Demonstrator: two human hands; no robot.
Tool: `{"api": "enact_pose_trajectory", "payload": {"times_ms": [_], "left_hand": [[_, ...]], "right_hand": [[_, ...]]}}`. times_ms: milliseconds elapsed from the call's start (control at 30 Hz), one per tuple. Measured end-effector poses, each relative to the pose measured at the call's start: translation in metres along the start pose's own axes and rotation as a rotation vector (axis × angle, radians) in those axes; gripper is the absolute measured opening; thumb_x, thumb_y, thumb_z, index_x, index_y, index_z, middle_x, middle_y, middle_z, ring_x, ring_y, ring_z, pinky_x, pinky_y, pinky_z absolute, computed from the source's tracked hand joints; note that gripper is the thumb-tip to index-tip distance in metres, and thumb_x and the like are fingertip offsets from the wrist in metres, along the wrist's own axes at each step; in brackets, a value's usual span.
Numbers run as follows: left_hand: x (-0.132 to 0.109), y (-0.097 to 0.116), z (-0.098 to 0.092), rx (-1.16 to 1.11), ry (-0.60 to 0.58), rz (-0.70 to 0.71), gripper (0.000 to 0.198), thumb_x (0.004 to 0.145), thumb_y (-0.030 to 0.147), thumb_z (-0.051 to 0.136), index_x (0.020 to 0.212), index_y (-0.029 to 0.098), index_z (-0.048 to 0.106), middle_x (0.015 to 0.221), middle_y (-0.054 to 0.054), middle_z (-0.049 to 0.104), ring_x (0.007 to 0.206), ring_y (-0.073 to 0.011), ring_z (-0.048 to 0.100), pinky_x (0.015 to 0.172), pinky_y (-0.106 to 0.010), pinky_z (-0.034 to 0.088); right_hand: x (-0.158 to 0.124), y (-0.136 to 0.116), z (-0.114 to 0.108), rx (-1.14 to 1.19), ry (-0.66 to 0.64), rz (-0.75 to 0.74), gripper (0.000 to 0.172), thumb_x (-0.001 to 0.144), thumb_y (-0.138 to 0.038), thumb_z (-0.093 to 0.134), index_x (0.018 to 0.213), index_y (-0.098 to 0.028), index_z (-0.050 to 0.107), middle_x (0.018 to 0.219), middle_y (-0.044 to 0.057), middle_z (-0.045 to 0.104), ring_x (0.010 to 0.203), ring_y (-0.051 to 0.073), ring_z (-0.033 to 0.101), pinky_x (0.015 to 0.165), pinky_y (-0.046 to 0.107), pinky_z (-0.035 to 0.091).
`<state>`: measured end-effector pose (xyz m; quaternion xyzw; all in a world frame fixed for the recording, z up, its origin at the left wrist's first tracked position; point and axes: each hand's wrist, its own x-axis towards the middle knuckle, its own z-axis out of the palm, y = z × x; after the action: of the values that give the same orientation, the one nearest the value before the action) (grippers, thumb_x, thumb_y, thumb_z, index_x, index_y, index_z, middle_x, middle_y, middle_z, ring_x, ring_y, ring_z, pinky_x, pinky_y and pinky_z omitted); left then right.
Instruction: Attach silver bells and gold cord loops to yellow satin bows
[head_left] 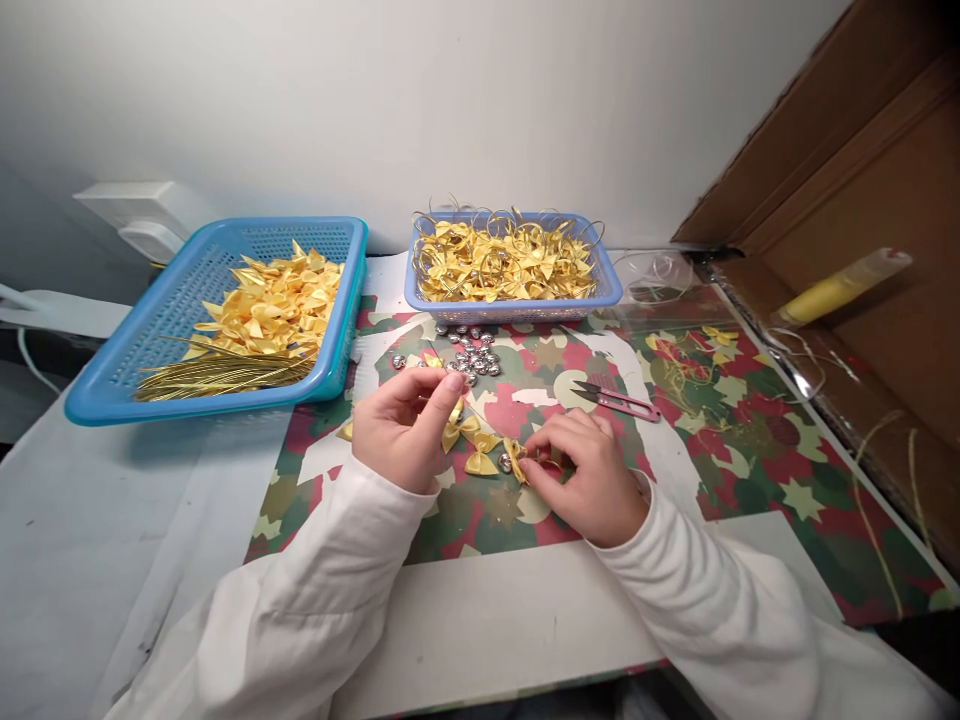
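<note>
My right hand (581, 470) pinches a yellow ribbon bow (517, 460) between thumb and fingers, just above the mat. A small silver jingle bell (505, 463) sits against that bow. Thumb and forefinger of my left hand (405, 425) are pressed together; whatever is between them is too thin to make out. More yellow bows (481, 457) lie on the mat between the two hands, some partly hidden behind my left hand. Beyond my left fingertips is a loose pile of silver bells (476, 352).
At left stands a blue basket (97, 395) with yellow bows and a bundle of gold cords (225, 372). A second basket (514, 314) at the back holds looped bows. Pink thread snips (619, 400) lie right of centre on the patterned mat (780, 460). Cardboard (847, 190) borders the right.
</note>
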<state>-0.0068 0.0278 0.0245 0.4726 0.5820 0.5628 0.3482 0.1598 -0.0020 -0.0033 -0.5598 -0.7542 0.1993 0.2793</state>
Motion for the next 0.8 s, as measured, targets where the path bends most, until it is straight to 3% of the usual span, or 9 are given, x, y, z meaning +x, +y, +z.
{"api": "enact_pose_trajectory", "payload": {"times_ms": [800], "left_hand": [[-0.002,0.0055,-0.0018,-0.136,0.006,-0.028,0.013,0.07,0.031,0.066,0.067,0.018,0.062,0.064,0.0,0.066,0.059,-0.0126,0.059,0.056,-0.024,0.048]], "right_hand": [[-0.0005,-0.0004,0.001,0.07,-0.021,-0.005,0.01,0.068,-0.012,0.059,0.061,-0.019,0.057,0.057,-0.003,0.057,0.064,0.014,0.049,0.07,0.032,0.027]]}}
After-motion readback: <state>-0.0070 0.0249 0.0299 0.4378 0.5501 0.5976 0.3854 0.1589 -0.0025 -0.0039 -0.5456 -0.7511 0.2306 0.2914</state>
